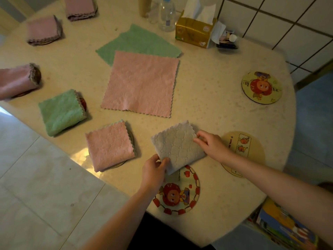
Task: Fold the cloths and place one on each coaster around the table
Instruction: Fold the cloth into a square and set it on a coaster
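A folded grey cloth (pixel 177 146) lies near the table's front edge, its near corner overlapping a cartoon coaster with a red-checked rim (pixel 182 193). My left hand (pixel 154 171) pinches its near corner. My right hand (pixel 210 145) pinches its right edge. An unfolded pink cloth (pixel 140 83) lies flat mid-table over an unfolded green cloth (pixel 138 42). Folded cloths sit on coasters along the left: pink (pixel 110 146), green (pixel 61 111), pink (pixel 16 82), pink (pixel 44 29), pink (pixel 80 8). Two bare coasters lie to the right, a pale one (pixel 252 147) and a cartoon one (pixel 261 87).
A tissue box (pixel 195 30), a clear bottle (pixel 167 14) and a small container of oddments (pixel 228 41) stand at the back by the tiled wall. The table's curved edge (pixel 290 141) runs down the right. Tiled floor lies left; books (pixel 284 230) sit below right.
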Demonstrator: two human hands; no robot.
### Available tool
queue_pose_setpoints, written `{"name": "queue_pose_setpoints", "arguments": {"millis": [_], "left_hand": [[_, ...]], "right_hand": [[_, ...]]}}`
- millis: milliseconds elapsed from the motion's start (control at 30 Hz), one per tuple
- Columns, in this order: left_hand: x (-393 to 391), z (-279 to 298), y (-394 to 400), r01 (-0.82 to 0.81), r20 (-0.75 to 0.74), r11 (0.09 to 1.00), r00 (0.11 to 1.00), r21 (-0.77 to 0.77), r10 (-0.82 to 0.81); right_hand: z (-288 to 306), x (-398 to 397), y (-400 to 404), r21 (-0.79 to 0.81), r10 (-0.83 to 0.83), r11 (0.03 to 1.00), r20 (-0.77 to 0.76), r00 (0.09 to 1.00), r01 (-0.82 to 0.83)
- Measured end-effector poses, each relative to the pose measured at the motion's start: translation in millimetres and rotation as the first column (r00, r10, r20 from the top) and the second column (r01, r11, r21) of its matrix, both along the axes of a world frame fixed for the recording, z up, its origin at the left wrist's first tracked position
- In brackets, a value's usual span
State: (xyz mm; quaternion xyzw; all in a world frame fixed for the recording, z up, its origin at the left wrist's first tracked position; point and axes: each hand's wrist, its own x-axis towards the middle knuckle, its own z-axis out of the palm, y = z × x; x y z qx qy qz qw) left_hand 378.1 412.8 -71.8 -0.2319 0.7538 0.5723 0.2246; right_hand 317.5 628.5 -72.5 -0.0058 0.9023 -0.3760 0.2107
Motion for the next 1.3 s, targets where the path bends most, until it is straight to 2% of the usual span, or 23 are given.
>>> {"name": "queue_pose_setpoints", "arguments": {"millis": [100, 233, 300, 467, 600, 733, 833, 933, 1033, 1133, 1300], "left_hand": [[-6, -2, -1, -0.014, 0.012, 1.0, 1.0, -0.018, 0.015], [-18, -4, -1, -0.098, 0.141, 0.993, 0.984, -0.068, 0.106], [-24, -2, -1, -0.075, 0.163, 0.991, 0.982, -0.114, 0.093], [-34, -6, -13, 0.069, 0.09, 0.939, 0.995, -0.336, -0.041], [-46, -5, -15, 0.082, 0.011, 0.918, 0.996, -0.388, -0.084], [-69, 1, -10, 0.064, 0.075, 0.905, 0.997, -0.422, -0.036], [-82, 3, -9, 0.062, 0.167, 0.91, 0.986, -0.409, 0.008], [-92, 0, -11, 0.075, 0.227, 0.931, 0.974, -0.358, 0.009], [-100, 3, -12, -0.026, 0.257, 0.98, 0.963, -0.196, 0.077], [-107, 14, -11, -0.173, 0.266, 0.985, 0.95, 0.013, 0.164], [-99, 24, -16, -0.236, 0.184, 0.956, 0.962, 0.176, 0.203]], "right_hand": [[-2, -3, -4, 0.088, -0.003, 0.996, -0.028, 1.0, 0.005], [-4, -11, -14, 0.284, -0.042, 0.958, 0.015, 0.999, 0.036], [-5, -15, -19, 0.354, -0.08, 0.933, 0.039, 0.996, 0.061], [3, -14, -22, 0.438, -0.161, 0.889, 0.031, 0.987, 0.131], [6, -1, -29, 0.412, -0.213, 0.895, 0.06, 0.975, 0.17], [8, 1, -40, 0.454, -0.249, 0.877, 0.144, 0.958, 0.16], [8, -8, -40, 0.353, -0.376, 0.894, 0.259, 0.89, 0.275], [13, -14, -35, 0.215, -0.4, 0.916, 0.419, 0.815, 0.339], [19, -15, -30, 0.065, -0.42, 0.884, 0.547, 0.724, 0.464], [25, -20, -30, 0.018, -0.451, 0.848, 0.549, 0.703, 0.53], [45, -21, -23, -0.183, -0.476, 0.776, 0.459, 0.75, 0.604]]}}
